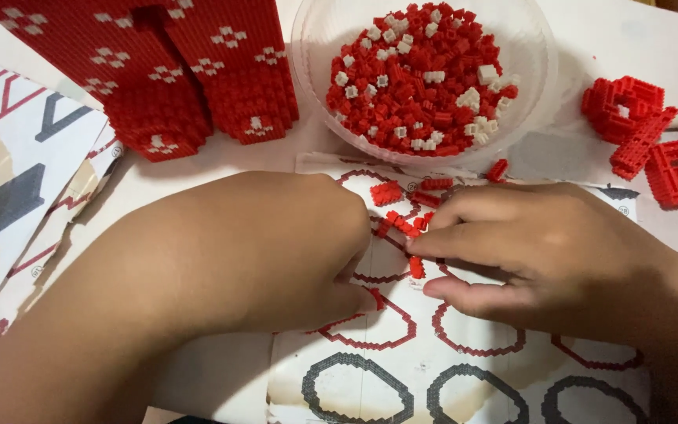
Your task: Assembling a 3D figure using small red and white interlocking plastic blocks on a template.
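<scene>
Both hands, left and right, pinch closed on a small chain of red bricks over the instruction sheet mid-tabletop, its ring barely begun, the bowl behind full

warm dim indoor light, soft shadows, slightly blurred throughout.

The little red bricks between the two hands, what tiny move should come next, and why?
Probably press the small red piece at the right hand fingertips onto the short red brick row that the left hand steadies. Both hands meet over the printed ring pattern sheet, and the row looks unfinished compared with the drawn rings.
</scene>
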